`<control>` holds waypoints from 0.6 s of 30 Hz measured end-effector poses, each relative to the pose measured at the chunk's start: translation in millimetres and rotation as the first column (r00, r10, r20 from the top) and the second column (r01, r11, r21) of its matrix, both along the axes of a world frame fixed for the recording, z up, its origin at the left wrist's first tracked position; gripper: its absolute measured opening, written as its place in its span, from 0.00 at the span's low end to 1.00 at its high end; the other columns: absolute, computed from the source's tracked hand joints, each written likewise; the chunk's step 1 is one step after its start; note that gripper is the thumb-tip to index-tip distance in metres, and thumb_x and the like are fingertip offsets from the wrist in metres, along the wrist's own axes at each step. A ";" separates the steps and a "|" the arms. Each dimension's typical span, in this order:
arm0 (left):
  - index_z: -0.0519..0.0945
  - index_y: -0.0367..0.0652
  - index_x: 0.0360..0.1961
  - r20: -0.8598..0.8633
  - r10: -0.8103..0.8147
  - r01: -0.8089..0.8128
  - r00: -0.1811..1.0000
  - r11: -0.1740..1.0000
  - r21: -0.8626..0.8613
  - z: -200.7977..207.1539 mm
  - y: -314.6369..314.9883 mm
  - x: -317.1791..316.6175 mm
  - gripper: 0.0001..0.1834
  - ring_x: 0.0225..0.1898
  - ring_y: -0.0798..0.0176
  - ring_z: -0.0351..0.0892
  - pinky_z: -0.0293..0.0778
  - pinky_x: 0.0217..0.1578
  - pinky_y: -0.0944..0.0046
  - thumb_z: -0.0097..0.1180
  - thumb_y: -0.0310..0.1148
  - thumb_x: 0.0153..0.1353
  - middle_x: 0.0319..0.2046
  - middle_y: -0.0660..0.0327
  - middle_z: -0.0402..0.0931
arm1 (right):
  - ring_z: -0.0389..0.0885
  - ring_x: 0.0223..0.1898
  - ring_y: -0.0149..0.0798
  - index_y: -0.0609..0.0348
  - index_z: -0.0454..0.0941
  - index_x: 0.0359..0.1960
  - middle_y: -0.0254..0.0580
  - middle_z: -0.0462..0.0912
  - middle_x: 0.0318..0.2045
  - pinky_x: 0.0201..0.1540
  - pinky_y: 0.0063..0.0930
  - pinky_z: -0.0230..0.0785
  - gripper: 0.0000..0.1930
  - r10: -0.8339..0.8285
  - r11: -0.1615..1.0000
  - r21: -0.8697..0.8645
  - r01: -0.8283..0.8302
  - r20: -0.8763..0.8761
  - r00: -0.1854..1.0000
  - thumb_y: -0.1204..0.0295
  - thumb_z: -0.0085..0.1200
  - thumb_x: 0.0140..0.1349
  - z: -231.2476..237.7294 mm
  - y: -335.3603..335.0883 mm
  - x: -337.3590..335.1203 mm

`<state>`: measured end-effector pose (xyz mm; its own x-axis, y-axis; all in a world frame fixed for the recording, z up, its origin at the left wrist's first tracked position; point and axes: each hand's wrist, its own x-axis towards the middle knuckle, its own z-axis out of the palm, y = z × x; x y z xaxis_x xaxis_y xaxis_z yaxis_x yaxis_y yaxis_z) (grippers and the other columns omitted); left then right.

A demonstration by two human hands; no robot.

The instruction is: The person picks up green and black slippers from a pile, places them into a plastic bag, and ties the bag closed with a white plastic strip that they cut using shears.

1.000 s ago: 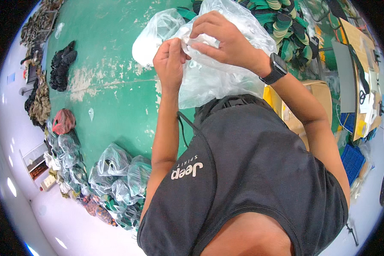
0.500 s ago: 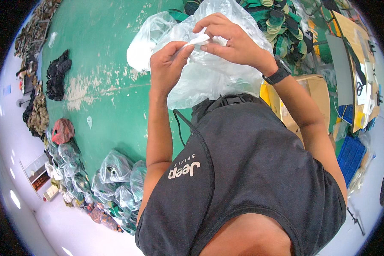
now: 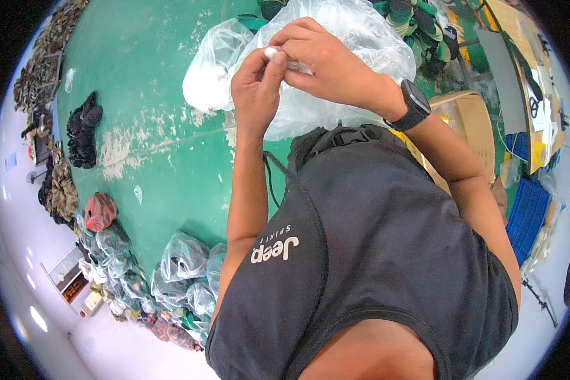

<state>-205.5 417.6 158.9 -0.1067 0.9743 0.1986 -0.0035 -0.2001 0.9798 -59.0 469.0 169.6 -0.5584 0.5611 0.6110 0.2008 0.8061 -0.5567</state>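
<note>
A large clear plastic bag [image 3: 377, 47] billows in front of me at the top of the view. My left hand [image 3: 258, 82] pinches a bunched white piece of its plastic between thumb and forefinger. Beside it, my right hand [image 3: 326, 60] is closed on the same gathered strip, its fingers curled and its knuckles up. The two hands almost touch. A puffed part of the bag [image 3: 212, 73] bulges out left of my left hand. What lies inside the bag cannot be made out. A black watch [image 3: 415, 101] sits on my right wrist.
Green and black shoe-sole-like pieces [image 3: 418, 28] lie piled beyond the bag. An open cardboard box [image 3: 468, 130] stands at my right, near a blue crate [image 3: 527, 218]. Filled plastic bags [image 3: 183, 256] and a black bundle [image 3: 84, 130] rest on the green floor [image 3: 152, 95] at left.
My right hand has moved down and left, closer to the left hand, with its fingers now curled in. The plastic between them is bunched tighter.
</note>
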 end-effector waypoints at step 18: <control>0.69 0.33 0.53 0.228 -0.206 0.254 0.952 0.945 -0.205 -11.8 44.5 23.3 0.21 0.37 0.74 0.71 0.68 0.37 0.73 0.56 0.24 0.58 0.40 0.63 0.74 | 0.71 0.34 0.48 0.60 0.74 0.33 0.44 0.74 0.27 0.38 0.37 0.66 0.08 -0.215 0.973 -0.113 0.203 -0.099 0.972 0.69 0.55 0.56 -29.8 24.8 38.6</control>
